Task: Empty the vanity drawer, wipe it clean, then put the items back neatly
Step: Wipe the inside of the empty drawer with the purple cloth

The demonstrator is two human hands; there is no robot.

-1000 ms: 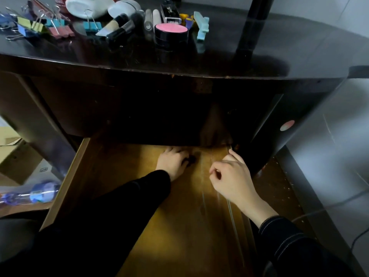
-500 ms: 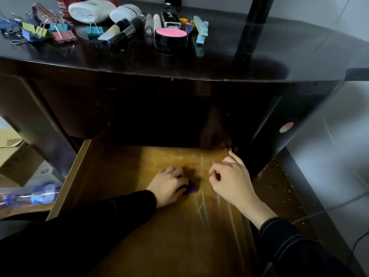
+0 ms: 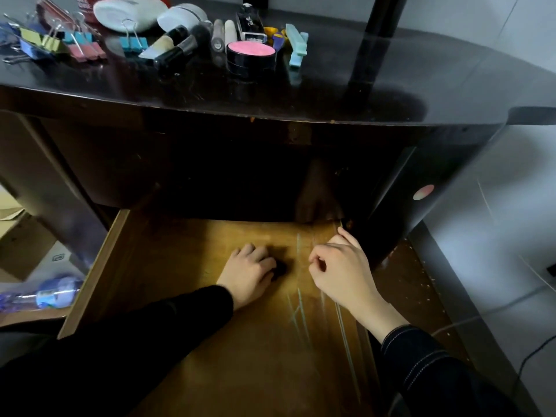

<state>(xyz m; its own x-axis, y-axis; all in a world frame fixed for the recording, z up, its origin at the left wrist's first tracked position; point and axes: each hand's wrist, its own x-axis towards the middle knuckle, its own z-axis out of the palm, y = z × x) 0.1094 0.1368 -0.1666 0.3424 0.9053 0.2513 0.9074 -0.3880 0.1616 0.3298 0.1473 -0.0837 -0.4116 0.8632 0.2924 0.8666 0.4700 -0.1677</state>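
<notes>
Left hand (image 3: 248, 273) curls knuckles-up over a small dark wad (image 3: 280, 267), pressing it to the pulled-out drawer (image 3: 168, 266) floor. Right hand (image 3: 341, 270) sits loosely curled at the drawer's right wall; whether it grips anything cannot be told. Scratched amber wood lies bare around both. A pink-lidded compact (image 3: 251, 51) and binder clips (image 3: 81, 48) sit on the glossy black vanity top (image 3: 331, 85) above.

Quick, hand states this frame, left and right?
Left hand: curled on a small dark thing in the drawer.
Right hand: curled over the drawer's right side; grip cannot be told.
</notes>
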